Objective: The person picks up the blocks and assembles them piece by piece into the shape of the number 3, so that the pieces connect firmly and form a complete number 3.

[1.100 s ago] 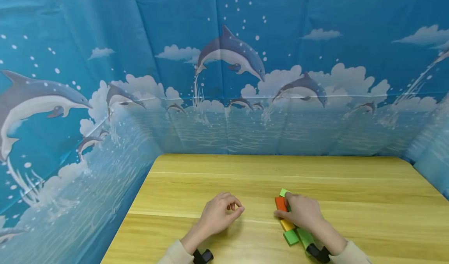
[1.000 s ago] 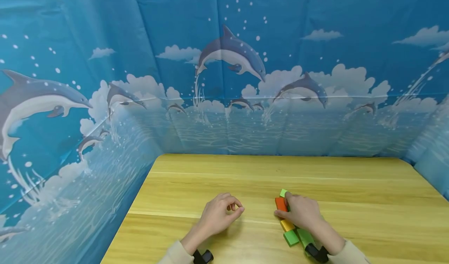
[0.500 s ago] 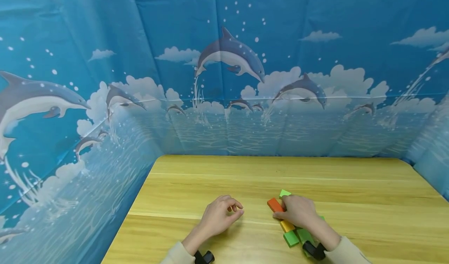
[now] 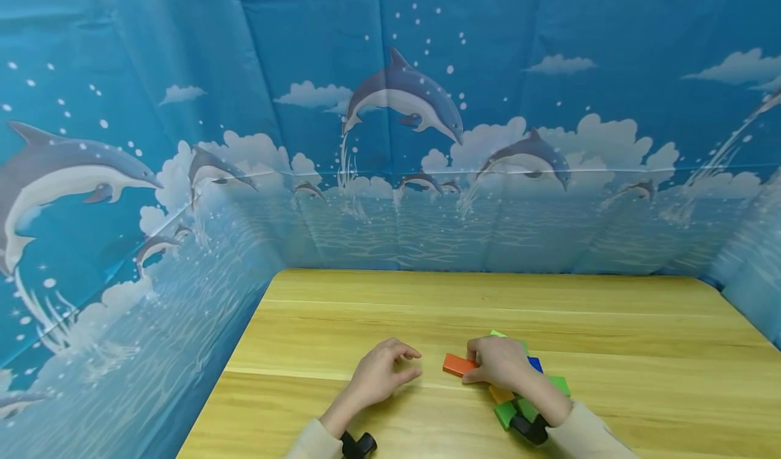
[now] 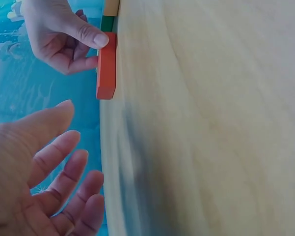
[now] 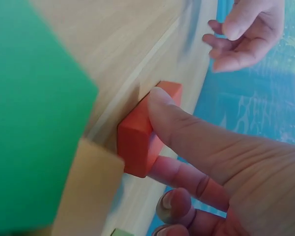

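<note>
Nearest, this side of the right hand (image 4: pixel 497 361), lie a green, rectangular, wooden-looking block (image 4: pixel 504 415) and a similar yellow-orange block (image 4: pixel 501 394). That hand pinches a red-orange rectangular block (image 4: pixel 457 365) jutting leftward. Farther left, the left hand (image 4: pixel 379 373), fingers loosely parted, holds nothing. Singling out the red-orange piece seems underway; next calls for steady pinching.

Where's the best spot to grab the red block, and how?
I'd pinch the red block by its free end, coming from the left. That end points toward the left hand, while the right hand holds the other end. Its long, flat sides should suit a thumb and finger on opposite faces.
</note>
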Demonstrator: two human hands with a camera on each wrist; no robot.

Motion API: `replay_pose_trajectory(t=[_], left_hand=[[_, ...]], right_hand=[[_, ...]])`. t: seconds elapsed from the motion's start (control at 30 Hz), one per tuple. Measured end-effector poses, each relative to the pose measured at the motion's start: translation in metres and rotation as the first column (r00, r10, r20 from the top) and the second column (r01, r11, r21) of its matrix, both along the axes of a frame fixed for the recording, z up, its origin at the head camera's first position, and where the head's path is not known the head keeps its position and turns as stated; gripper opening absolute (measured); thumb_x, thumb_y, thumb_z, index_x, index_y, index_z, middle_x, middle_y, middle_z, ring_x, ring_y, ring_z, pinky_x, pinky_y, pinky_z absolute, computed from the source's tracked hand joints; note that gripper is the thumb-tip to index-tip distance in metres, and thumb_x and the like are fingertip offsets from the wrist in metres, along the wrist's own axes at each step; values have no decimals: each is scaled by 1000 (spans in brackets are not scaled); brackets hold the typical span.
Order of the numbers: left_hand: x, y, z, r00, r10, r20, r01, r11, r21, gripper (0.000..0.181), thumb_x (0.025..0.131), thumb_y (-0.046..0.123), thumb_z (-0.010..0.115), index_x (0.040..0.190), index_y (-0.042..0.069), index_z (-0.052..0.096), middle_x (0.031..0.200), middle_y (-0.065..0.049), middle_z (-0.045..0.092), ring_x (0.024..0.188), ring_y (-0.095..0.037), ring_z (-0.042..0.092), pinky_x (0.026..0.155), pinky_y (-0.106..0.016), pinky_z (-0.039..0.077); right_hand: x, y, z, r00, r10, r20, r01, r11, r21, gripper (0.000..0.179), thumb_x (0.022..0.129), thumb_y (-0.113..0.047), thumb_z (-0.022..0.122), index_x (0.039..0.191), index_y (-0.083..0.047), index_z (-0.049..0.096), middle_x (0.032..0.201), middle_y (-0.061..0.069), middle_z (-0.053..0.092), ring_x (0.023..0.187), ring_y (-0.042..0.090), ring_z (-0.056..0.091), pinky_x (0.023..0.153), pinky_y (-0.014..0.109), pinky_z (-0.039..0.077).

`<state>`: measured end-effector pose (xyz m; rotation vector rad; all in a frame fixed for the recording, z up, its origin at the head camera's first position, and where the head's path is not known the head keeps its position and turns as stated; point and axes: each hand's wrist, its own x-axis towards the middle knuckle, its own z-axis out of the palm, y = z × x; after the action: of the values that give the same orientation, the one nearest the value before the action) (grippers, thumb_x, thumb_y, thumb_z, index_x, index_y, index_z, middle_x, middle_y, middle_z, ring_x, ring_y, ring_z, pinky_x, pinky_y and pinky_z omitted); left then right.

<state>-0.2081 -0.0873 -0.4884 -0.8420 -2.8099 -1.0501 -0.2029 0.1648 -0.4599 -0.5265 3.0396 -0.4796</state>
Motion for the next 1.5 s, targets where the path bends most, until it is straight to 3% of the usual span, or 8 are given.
replay_pose_trajectory(t=[0.23, 0.53, 0.77, 1.2, 1.5], left_hand=[[-2, -1, -9, 999, -2, 46, 3, 1000, -6, 37, 83, 37, 73, 115, 19, 67, 102, 9, 57, 87, -9, 52, 69, -25, 43], [-6, -1, -15, 999, -22, 38, 22, 1000, -8, 44, 81, 41, 73, 118, 18, 66, 99, 9, 56, 85, -8, 47, 70, -25, 41], [-7, -3, -17, 998, -39, 47, 39, 999, -4, 43, 81, 40, 74, 118, 19, 66, 101, 9, 56, 87, -8, 48, 73, -26, 42], [-9, -5, -21, 996, -53, 69, 52, 999, 16, 35, 81, 42, 72, 111, 25, 70, 96, 12, 53, 83, -7, 46, 72, -25, 41], [-10, -5, -23, 997, -63, 41, 62, 998, 22, 35, 81, 45, 70, 110, 26, 70, 96, 12, 52, 81, -6, 44, 71, -24, 40]], right_hand=[[-1, -13, -2, 999, 41, -13, -41, 999, -29, 34, 66, -37, 85, 71, -24, 55, 54, -10, 38, 48, 9, 35, 47, 27, 26], [-2, -21, -4, 997, 82, -9, -82, 996, -46, 32, 68, -37, 84, 73, -23, 56, 59, -11, 44, 51, 10, 40, 46, 28, 30], [-1, -25, -5, 995, 92, 32, -90, 994, -65, 31, 69, -38, 83, 75, -23, 57, 59, -10, 44, 51, 10, 40, 46, 28, 28], [-1, -28, -5, 992, 122, 16, -120, 989, -83, 31, 69, -37, 84, 76, -23, 58, 55, -8, 41, 49, 9, 37, 45, 27, 27], [0, -29, -6, 992, 128, 9, -127, 988, -90, 29, 69, -36, 84, 78, -23, 59, 56, -9, 43, 49, 9, 38, 45, 27, 29]])
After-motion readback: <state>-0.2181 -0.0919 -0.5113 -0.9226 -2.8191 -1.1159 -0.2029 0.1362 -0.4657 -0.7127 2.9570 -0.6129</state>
